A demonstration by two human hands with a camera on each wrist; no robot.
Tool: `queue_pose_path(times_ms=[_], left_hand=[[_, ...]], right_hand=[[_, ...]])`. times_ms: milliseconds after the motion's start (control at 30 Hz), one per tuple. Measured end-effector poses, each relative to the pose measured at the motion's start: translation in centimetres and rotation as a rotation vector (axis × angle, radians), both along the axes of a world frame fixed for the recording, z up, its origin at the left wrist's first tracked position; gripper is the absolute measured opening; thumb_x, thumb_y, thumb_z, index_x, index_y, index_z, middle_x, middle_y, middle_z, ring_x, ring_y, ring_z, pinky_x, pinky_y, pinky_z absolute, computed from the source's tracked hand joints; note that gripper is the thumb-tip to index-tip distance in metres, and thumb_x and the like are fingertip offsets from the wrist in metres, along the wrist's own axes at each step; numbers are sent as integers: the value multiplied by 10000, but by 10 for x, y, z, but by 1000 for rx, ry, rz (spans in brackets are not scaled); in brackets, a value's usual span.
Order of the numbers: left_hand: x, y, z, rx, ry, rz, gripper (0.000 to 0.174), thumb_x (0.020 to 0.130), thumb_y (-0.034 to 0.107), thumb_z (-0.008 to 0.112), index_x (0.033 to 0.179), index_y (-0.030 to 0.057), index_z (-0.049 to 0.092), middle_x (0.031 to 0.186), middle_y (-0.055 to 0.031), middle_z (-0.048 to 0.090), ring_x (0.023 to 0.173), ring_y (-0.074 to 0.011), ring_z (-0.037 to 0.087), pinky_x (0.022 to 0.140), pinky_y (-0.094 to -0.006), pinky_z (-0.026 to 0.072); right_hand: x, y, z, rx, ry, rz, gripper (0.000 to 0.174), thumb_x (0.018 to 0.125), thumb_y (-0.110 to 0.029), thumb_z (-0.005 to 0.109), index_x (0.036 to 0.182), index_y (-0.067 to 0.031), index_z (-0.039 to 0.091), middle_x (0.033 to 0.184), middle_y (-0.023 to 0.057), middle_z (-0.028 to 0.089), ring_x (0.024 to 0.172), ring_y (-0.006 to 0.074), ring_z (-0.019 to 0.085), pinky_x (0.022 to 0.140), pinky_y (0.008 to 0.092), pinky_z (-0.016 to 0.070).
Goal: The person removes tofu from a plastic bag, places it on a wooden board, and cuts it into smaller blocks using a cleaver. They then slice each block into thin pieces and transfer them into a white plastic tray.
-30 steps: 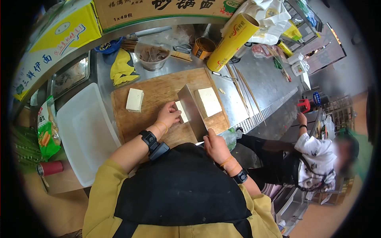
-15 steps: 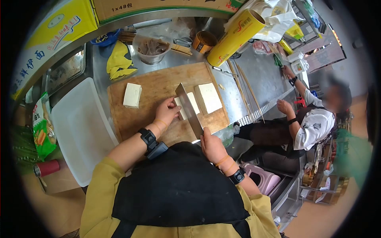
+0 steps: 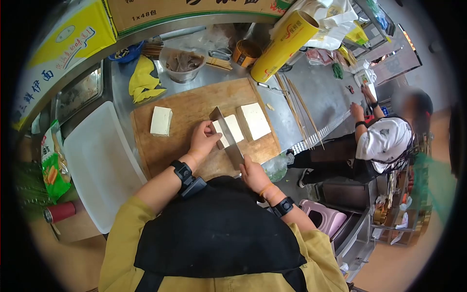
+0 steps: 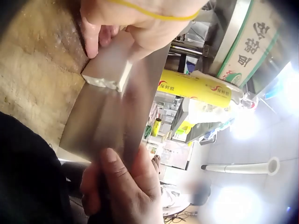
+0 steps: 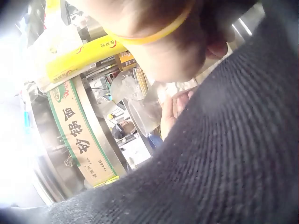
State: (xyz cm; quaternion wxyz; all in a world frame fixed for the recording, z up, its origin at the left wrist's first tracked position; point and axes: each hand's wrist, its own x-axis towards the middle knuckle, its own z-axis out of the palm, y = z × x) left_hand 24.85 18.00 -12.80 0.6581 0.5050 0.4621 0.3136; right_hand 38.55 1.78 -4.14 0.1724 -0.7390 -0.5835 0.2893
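Note:
In the head view, a wide cleaver [image 3: 226, 137] stands on edge in a white block [image 3: 233, 130] on the wooden cutting board [image 3: 187, 104]. The right hand [image 3: 254, 174] grips its handle end at the board's near edge. With curled fingers and thumb the left hand [image 3: 202, 142] holds the part of the block left of the blade. The left wrist view shows that white piece [image 4: 110, 70] against the flat of the blade [image 4: 100, 121]. Two more white blocks lie apart, one at the left [image 3: 160, 121] and a larger one at the right [image 3: 254, 121].
A white plastic tub [image 3: 99, 160] is left of the board. Behind it are a yellow cloth [image 3: 143, 80], a bowl of dark strips [image 3: 182, 64], an open can [image 3: 246, 52] and a yellow wrap roll [image 3: 284, 46]. Skewers [image 3: 299, 109] lie right. Another person [image 3: 384, 141] stands at the right.
The cleaver has shifted left along the middle block, leaving more of the block on its right. Both hands stay at block and handle. The other person has moved up beside the counter.

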Motion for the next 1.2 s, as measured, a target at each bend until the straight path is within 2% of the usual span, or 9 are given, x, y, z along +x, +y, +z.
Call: queue_pose_path(times_ms=[33,133,333,367,467,567,667,1100,1200], left_hand=[[-2,0,8,-50,-16,-8,565,723,150,784,1223,39,546,997,-92,518,785,-167,591,710,-306,526],[3,-4,0,134,68,5,557,724,130,780,1222,44,546,1025,-101,531,800,-165,595,720,-306,533],[2,-6,9,74,-33,45,571,703,69,779,1219,21,540,1009,-116,596,841,-164,615,743,-307,539],[0,-6,15,-9,-23,-27,587,782,32,728,1304,97,466,1106,-77,502,949,-177,590,740,-327,582],[0,-2,9,-39,-78,-53,598,775,20,729,1303,96,461,1118,-76,504,967,-182,588,754,-334,579],[0,-3,11,-50,-80,-47,596,765,15,733,1294,93,469,1118,-75,513,971,-187,589,760,-339,578],[0,-5,21,-70,-52,-33,591,760,15,737,1285,90,476,1115,-79,519,970,-190,590,767,-343,577],[-1,-4,16,-35,-38,-53,593,770,32,742,1297,88,477,1117,-77,523,984,-185,583,763,-330,570],[-2,-3,13,-13,-15,-59,596,772,36,741,1303,84,474,1119,-76,523,975,-178,582,753,-322,568]], right_hand=[[-2,-2,-1,14,-7,-5,207,941,-150,499,1042,4,404,718,299,598,707,496,584,626,549,460],[-8,-2,0,53,5,-23,200,939,-145,505,1042,4,420,705,296,595,699,494,583,618,547,458],[-12,-6,-2,99,-23,-50,192,939,-141,510,1042,1,433,696,295,592,692,486,585,606,546,456],[-11,-6,-1,100,-39,-52,190,940,-142,510,1041,-1,434,696,295,592,692,485,586,604,546,456],[-9,-4,10,168,-30,-85,153,927,-103,532,1003,-13,435,695,266,592,684,474,577,582,501,447],[1,-4,36,223,0,-53,169,943,-132,519,1026,-14,431,694,281,590,684,479,579,583,540,448],[13,-7,45,186,18,-66,164,937,-119,528,1010,-12,427,688,275,586,676,476,576,577,541,438],[15,-8,44,113,1,-28,180,934,-126,525,994,-9,403,687,286,583,689,494,569,595,551,436],[15,-9,40,142,-26,-43,143,931,-85,527,948,1,414,631,200,576,612,405,590,550,446,446]])
